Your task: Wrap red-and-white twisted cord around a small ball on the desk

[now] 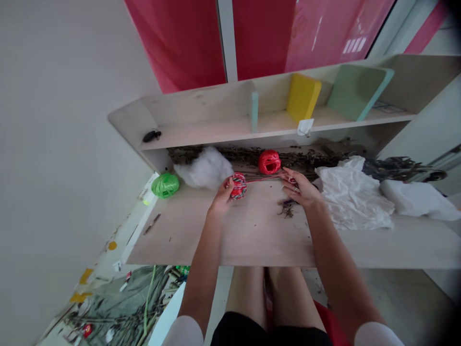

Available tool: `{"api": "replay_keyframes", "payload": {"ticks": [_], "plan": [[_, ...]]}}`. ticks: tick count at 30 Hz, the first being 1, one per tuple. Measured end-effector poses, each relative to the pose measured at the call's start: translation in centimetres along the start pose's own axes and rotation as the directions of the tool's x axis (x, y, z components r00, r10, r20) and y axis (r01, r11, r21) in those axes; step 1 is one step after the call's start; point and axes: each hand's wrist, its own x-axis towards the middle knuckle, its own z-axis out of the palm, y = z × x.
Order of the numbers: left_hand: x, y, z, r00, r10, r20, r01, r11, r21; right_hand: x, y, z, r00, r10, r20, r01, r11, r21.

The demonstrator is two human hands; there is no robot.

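Note:
My left hand (224, 193) is closed around a ball of red, white and dark twisted yarn (238, 186) above the desk. A thin reddish strand (264, 179) runs taut from that ball across to my right hand (299, 187), whose fingers pinch it; a bit of the same yarn shows among them. Just behind the strand sits a roll of shiny red plastic twine (269, 162). Below my right hand a small clump of dried purplish plant bits (287, 207) lies on the desk.
White fluffy stuffing (207, 169) and a green twine roll (165, 185) are on the left, near a pen-like tool (151, 224). Dried stems (306, 157) line the back. Crumpled white paper (355, 194) lies right. A shelf (201, 130) overhangs the desk.

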Motion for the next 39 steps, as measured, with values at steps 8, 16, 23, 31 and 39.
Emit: {"api": "replay_keyframes", "payload": {"ticks": [8,16,23,31,39], "plan": [[-0.1,0.5,0.3,0.993,-0.067,-0.100,0.054,0.990,-0.128,0.0,0.2,0.5,1.000,0.017,0.006,-0.017,1.000,-0.005],[-1.3,2.1,0.9,0.989,-0.142,0.031,0.144,0.928,-0.344,0.3,1.2,1.7,0.998,0.063,0.004,-0.061,0.974,-0.219],[-1.8,2.4,1.3,0.965,-0.180,0.191,0.240,0.902,-0.359,0.9,2.7,2.5,0.990,-0.132,-0.047,0.083,0.821,-0.565],[-1.5,1.7,1.2,0.979,-0.204,0.018,0.196,0.908,-0.371,1.5,3.8,2.6,0.902,-0.431,0.005,0.285,0.589,-0.756],[-1.2,1.6,1.4,0.936,-0.303,0.177,0.347,0.881,-0.322,1.4,4.2,3.2,0.908,-0.420,0.002,0.284,0.611,-0.739]]}}
